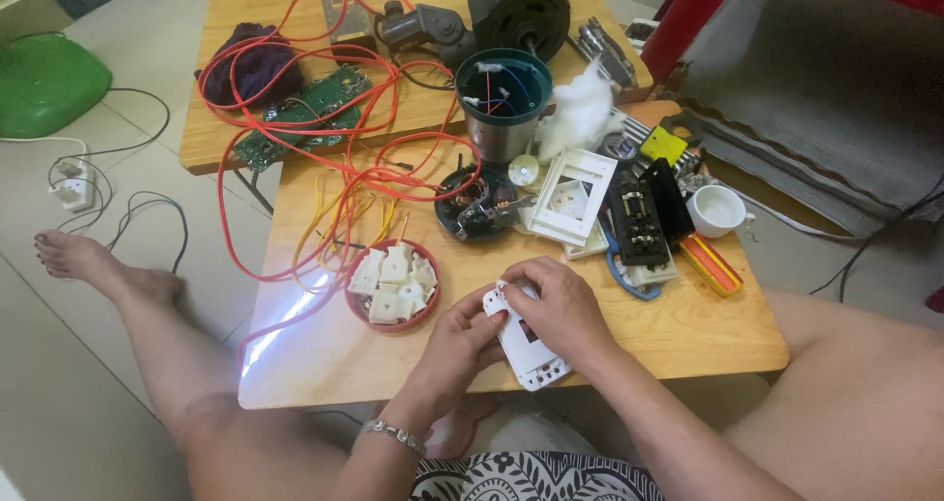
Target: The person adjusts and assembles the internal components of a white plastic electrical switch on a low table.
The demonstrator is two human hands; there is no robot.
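Note:
Both hands hold a white plastic switch plate (528, 347) above the near edge of a low wooden table (678, 329). My right hand (557, 305) covers its upper part from the right. My left hand (458, 345), with a bracelet on the wrist, grips its left side with fingers curled. Just left of the hands sits a red bowl (393, 287) filled with several small white plastic switch parts.
Orange wires (334, 167) sprawl over the table's left half beside a green circuit board (305, 115). A teal-rimmed metal motor housing (502, 103), black motor part (477, 204), white frame (570, 196), black switch module (637, 221), white cup (716, 210) and dark motor (516, 7) crowd the back.

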